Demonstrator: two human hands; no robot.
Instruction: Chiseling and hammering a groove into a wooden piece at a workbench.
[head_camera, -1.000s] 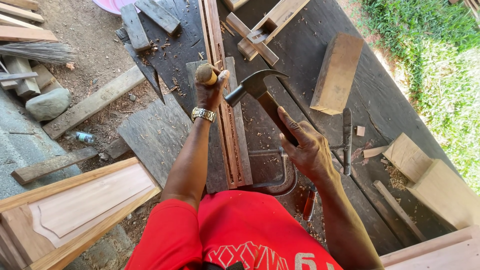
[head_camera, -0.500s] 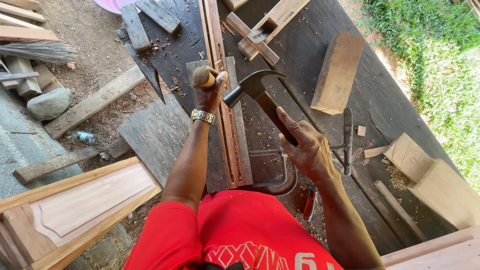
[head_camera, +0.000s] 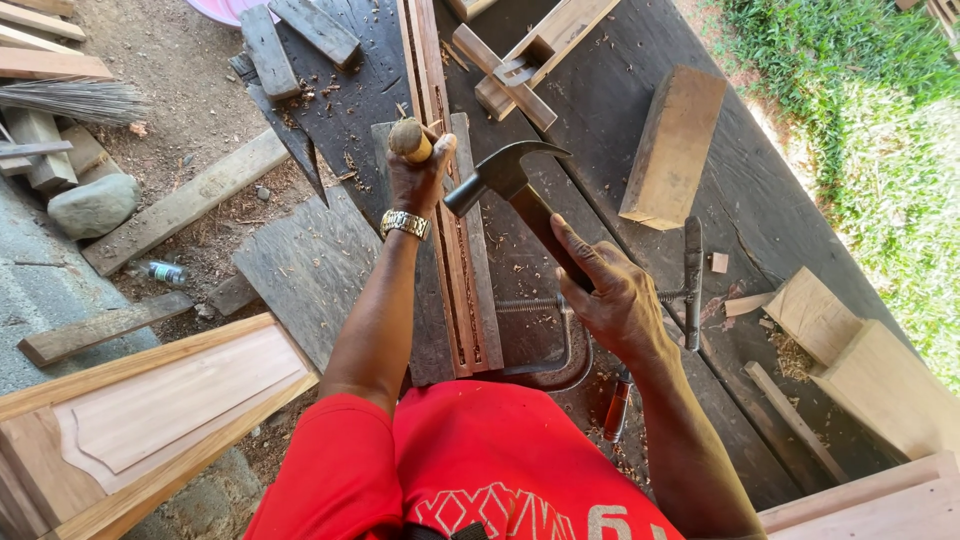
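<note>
— While our left hand (head_camera: 418, 178) grips the chisel (head_camera: 409, 140) upright on the grooved strip (head_camera: 455, 250), fingers wrapped round its handle, we're chiselling, it seems.
— Yes; our right hand (head_camera: 615, 300) is clenched on the hammer (head_camera: 505, 170), poised beside the chisel's top. A square blow looks due.
— On the surface (head_camera: 600, 120), a clamp (head_camera: 560, 330), block (head_camera: 672, 145) and offcuts crowd us.

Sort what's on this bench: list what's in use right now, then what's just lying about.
In use: left hand holding wooden-handled chisel; right hand gripping hammer; grooved wooden strip.

Lying about: wood block, clamp, stone, broom, panelled door.
</note>
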